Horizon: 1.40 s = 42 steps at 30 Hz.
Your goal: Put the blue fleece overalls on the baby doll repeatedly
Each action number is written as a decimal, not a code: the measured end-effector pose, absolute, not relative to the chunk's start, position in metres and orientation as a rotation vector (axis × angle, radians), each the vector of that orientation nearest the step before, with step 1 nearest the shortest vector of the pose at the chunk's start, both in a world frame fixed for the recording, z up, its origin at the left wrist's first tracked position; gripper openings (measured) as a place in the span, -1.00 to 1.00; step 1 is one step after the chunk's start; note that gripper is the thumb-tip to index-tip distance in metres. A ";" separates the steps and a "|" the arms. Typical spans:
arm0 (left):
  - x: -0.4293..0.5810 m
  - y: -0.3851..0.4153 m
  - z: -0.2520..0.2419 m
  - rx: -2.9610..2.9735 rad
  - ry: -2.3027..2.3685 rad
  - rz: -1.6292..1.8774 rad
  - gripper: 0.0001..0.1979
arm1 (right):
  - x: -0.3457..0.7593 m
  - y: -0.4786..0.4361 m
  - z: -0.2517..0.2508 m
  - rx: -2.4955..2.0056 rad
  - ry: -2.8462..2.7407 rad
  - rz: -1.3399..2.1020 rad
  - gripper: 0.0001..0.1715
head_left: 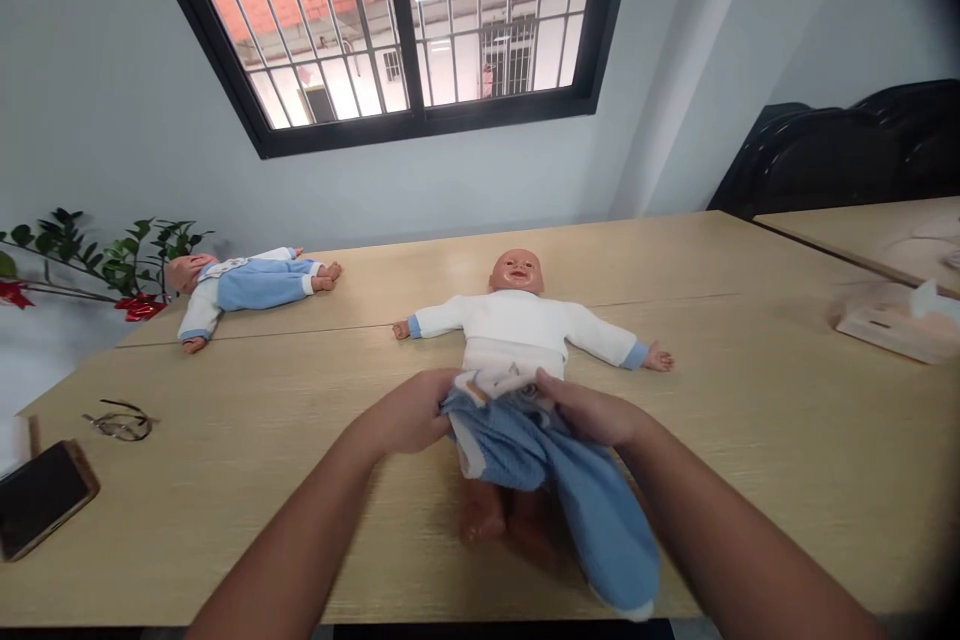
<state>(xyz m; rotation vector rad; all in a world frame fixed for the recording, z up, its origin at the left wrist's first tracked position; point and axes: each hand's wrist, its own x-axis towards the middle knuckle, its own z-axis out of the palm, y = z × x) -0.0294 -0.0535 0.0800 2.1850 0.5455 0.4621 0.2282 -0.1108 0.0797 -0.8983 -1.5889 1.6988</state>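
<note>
Two bare hands are in my view, and both grip the same blue doll clothes point(611, 530). The left hand point(416, 410) pinches the bunched top edge from one side, and the right hand point(592, 408) pinches it from the other. I can't see most of the fingertips, because the cloth covers them. The clothes hang between the hands and over the near doll point(517, 273), so its legs are mostly hidden and its feet are dark with shadow. The phone point(45, 495), far out to the left of the left hand, is cut off a bit. Well to the right of the right hand, a box point(892, 332) with something white on it is too blurry for me to make out.

I count two dolls. One lies just past the hands, arms spread, in a white top point(514, 315). The other doll point(262, 282) lies past the left hand, far to its left, dressed in blue and white. I also count one pair of glasses point(124, 423) left of the left hand, and one barred window point(411, 30) high up past both hands.

The dolls lie on a pale wood table point(300, 470). Past it I see a gray wall point(90, 70), a green plant point(124, 260) beyond the left hand and what look like black chairs point(847, 155) beyond the right.
</note>
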 end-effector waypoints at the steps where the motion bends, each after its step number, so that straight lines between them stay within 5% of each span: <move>1: -0.033 -0.057 0.077 2.271 0.553 0.503 -0.62 | 0.227 -0.111 0.078 -0.897 -1.505 1.794 -0.08; 5: -0.044 -0.074 0.057 2.537 0.445 0.595 -0.82 | 0.220 -0.106 0.080 -0.884 -1.441 1.776 -0.07; 11: -0.037 -0.090 0.046 2.594 0.142 0.523 -0.78 | 0.193 -0.076 0.087 -1.000 -2.100 0.840 -0.75; 14: -0.030 -0.094 0.043 2.573 0.043 0.413 -0.87 | 0.182 -0.065 0.078 -0.947 -2.485 0.690 -0.55; 16: -0.027 -0.097 0.037 2.579 -0.031 0.364 -0.74 | 0.178 -0.064 0.071 -0.926 -2.628 0.626 -0.49; 27: -0.024 -0.104 0.025 2.375 -0.150 0.332 -0.53 | 0.191 -0.061 0.060 -0.889 -2.821 0.281 -0.68; 32: -0.026 -0.101 0.027 2.580 -0.110 0.390 -0.76 | 0.209 -0.043 0.070 -1.099 -2.455 0.236 -0.73; 39: -0.040 -0.076 0.033 2.621 0.072 0.741 -0.83 | 0.234 -0.053 0.068 -0.939 -2.201 0.148 -0.15; 42: -0.051 -0.064 0.033 2.628 0.216 0.897 -0.83 | 0.236 -0.060 0.063 -0.809 -2.277 0.053 -0.16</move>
